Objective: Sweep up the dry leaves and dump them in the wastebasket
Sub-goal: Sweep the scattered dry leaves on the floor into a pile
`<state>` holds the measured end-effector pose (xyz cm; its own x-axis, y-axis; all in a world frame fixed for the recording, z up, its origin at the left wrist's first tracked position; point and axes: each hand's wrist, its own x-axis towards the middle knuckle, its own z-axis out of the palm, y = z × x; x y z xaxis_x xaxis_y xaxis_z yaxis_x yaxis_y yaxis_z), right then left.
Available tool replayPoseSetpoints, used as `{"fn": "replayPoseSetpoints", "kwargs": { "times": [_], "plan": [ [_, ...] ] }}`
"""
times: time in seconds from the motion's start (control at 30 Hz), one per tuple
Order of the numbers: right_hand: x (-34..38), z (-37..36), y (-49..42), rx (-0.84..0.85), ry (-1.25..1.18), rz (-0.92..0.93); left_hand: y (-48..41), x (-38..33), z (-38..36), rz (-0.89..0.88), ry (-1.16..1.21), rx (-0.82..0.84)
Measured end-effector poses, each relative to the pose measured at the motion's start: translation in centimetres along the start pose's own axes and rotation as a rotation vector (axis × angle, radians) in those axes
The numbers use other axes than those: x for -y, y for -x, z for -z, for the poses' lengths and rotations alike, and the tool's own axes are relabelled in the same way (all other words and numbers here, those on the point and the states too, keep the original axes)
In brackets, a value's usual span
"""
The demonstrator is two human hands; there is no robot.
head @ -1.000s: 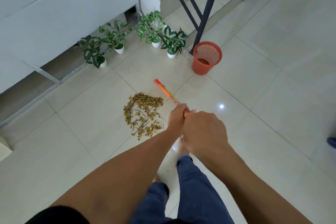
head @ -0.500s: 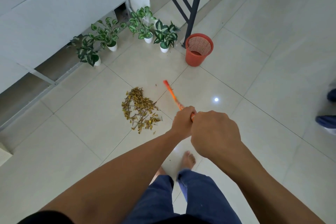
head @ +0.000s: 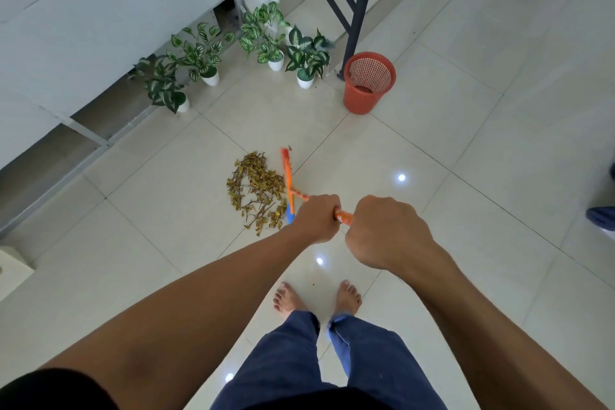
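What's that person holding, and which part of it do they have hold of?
A broom, by its orange handle: the left hand grips nearer the head, and the right hand grips just behind it, farther up the handle.

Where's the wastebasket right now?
In the head view, the orange wastebasket stands above centre, at the foot of the railing post, right of the potted plants.

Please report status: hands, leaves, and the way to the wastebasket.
Left hand and right hand both grip the broom handle. Dry leaves in one pile left of broom head. Wastebasket upright beyond; nothing seen between.
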<state>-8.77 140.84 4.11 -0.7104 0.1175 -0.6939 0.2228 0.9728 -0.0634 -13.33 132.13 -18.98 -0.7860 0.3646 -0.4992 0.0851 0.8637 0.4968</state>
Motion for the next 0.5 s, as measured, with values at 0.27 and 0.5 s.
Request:
{"fn": "replayPoseSetpoints", "kwargs": {
  "times": [0.27, 0.5],
  "plan": [
    [-0.9, 1.4, 1.8, -0.025, 0.079, -0.071, 1.7, -5.3, 1.2, -0.144, 0.018, 0.044],
    [-1.1, -1.0, -0.7, 0.075, -0.070, -0.071, 2.1, -2.2, 0.3, -0.069, -0.012, 0.136]
  ]
}}
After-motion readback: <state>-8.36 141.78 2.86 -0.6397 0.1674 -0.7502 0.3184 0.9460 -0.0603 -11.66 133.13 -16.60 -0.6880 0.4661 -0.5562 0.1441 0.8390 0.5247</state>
